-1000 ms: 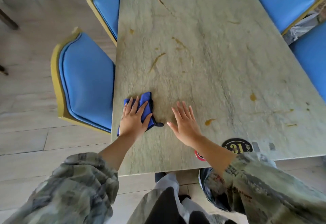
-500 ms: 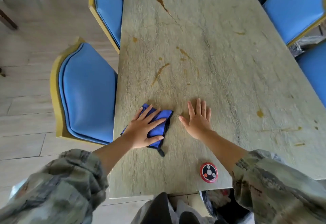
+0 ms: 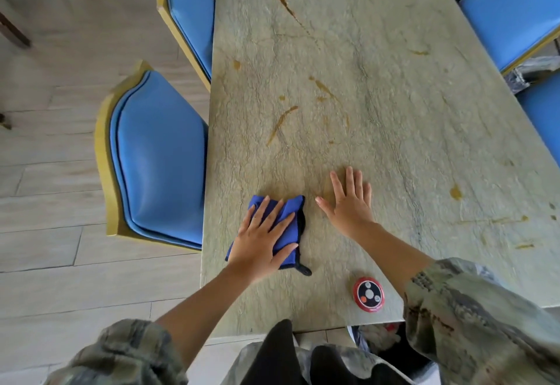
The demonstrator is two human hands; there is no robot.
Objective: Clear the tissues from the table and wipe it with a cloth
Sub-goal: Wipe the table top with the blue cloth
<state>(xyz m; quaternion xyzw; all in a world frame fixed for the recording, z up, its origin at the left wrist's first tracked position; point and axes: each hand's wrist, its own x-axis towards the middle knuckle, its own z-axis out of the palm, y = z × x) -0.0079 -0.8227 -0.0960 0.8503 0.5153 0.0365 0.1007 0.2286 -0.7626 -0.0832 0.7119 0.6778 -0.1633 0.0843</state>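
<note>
Left hand point(image 3: 261, 240), fingers spread, presses the folded blue cloth point(image 3: 288, 227) flat for wiping, while the open, empty right hand point(image 3: 348, 202) braces on the stained table point(image 3: 378, 96).

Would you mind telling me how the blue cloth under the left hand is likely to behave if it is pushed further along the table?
The blue cloth looks soft and folded, so it would probably bunch or crease rather than slide as one stiff piece. Pressed flat under the left hand, it should glide fairly easily over the smooth stone table. Its dark loop may trail behind.
</note>
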